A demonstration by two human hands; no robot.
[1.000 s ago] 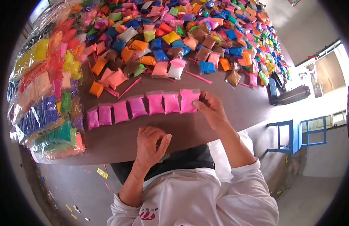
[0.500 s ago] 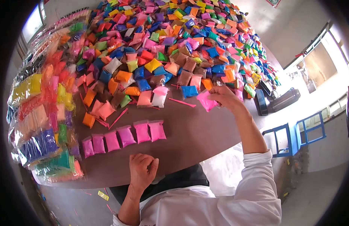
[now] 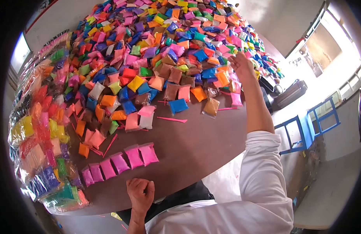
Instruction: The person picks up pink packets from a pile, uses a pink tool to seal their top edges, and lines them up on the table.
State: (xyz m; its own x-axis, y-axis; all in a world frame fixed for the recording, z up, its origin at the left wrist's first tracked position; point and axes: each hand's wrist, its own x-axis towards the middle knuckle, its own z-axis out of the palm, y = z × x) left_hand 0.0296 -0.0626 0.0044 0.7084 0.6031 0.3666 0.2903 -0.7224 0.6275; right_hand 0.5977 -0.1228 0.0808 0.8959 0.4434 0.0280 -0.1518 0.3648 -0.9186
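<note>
My right hand [image 3: 241, 65] reaches over the right side of a large heap of small coloured packets [image 3: 180, 48]. Its fingers look loosely apart, with no packet visible in them; packets lie around the fingertips. My left hand [image 3: 141, 194] is a closed fist at the near table edge, with nothing showing in it. Just beyond it, several pink packets [image 3: 120, 163] lie side by side in a slanting row. A tan packet [image 3: 211, 108] lies at the heap's near edge, and a pink packet [image 3: 235, 99] is beside my right forearm.
Clear bags of sorted coloured packets [image 3: 44, 156] line the table's left side. Thin pink sticks [image 3: 172, 119] are scattered on the brown table [image 3: 188, 146]. A dark cylindrical object [image 3: 291, 93] is at the right, above a blue stool [image 3: 305, 134].
My right hand has moved away over the heap, and the pink packet it held is no longer seen in it. A tan packet now shows there. My left fist stays closed; the view has shifted.
</note>
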